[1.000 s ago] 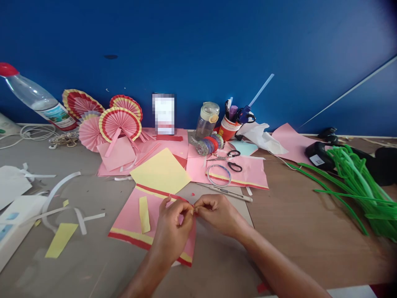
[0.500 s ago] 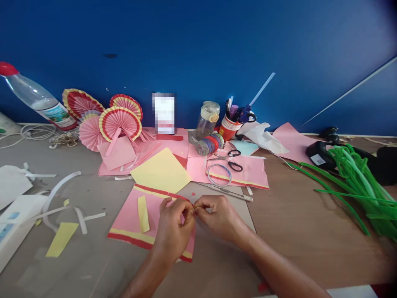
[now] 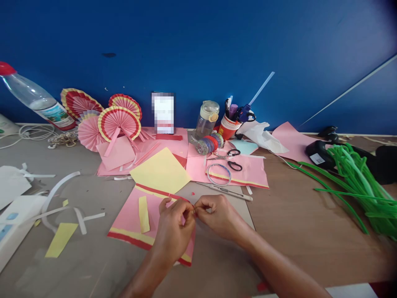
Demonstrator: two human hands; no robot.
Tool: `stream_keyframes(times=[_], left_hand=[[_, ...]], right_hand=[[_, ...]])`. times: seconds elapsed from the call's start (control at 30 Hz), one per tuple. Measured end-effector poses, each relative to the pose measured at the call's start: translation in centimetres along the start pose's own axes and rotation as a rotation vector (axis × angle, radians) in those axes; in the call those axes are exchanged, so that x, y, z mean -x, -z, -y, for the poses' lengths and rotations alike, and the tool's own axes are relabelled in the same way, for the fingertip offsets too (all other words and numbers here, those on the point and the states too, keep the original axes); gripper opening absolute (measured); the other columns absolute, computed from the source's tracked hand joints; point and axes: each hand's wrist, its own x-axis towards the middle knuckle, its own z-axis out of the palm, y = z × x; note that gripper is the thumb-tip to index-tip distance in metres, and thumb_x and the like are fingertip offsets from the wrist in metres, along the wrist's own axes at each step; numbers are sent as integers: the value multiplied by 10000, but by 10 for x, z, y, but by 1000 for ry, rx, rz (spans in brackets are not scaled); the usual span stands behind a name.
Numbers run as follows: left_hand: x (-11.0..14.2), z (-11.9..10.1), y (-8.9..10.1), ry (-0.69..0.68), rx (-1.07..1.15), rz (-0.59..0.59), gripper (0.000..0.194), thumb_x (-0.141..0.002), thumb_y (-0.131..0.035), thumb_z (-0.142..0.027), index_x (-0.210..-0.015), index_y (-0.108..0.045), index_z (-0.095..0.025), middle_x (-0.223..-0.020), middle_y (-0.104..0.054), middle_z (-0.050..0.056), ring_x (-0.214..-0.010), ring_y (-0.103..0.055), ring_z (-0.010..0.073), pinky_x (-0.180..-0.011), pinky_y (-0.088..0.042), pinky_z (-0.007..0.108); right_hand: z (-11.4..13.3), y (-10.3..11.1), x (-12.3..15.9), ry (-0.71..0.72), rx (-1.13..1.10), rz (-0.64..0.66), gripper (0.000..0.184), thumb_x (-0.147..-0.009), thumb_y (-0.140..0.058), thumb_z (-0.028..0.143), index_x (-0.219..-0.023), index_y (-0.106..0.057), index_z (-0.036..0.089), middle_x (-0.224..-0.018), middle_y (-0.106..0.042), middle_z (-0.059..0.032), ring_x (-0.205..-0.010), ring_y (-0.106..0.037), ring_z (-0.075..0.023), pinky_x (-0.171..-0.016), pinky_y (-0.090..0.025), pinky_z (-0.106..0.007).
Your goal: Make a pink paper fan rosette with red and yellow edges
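My left hand (image 3: 174, 225) and right hand (image 3: 218, 213) meet, each grip pressed together at the far right corner of the banded pink sheet (image 3: 130, 217); my fingers hide what they pinch. The sheet lies on the table (image 3: 102, 265), under a yellow strip (image 3: 144, 215).

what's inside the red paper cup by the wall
Inside the red paper cup, a purple item and a blue tool stick up; the cup's walls hide their lower ends.

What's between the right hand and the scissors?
Head view: the craft knife nearer the hand, then the tape ring on striped pink paper.
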Motion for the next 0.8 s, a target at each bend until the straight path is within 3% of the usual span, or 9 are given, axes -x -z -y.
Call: stream_keyframes(times=[0.27,0.5,0.8], left_hand=[[-1,-1,1,20,13,4,150,-762,-414,-145,-653,-492,-213,-599,-568,-58,-546,-503,116,-992,-335,453],[-1,-1,0,21,8,6,149,-763,-416,-157,-645,-476,-226,-584,-562,-59,-558,-522,128,-1011,-326,448],[-1,-3,7,105,95,31,177,-791,-409,-202,-635,-490,-227,-628,-607,-35,-649,-562,166,-929,-395,437]], right_hand=[[-3,2,-1,-25,-42,47,183,-729,-479,137,-659,-646,158,-590,-589,37,-563,-470,-90,-515,-331,-194],[-3,-1,2,18,26,3,183,-695,-460,101,-632,-621,162,-567,-565,45,-531,-436,-79,-487,-294,-196],[-4,0,-2,-40,-106,30,187,-703,-477,124,-662,-657,153,-591,-590,34,-563,-479,-87,-515,-344,-181]])
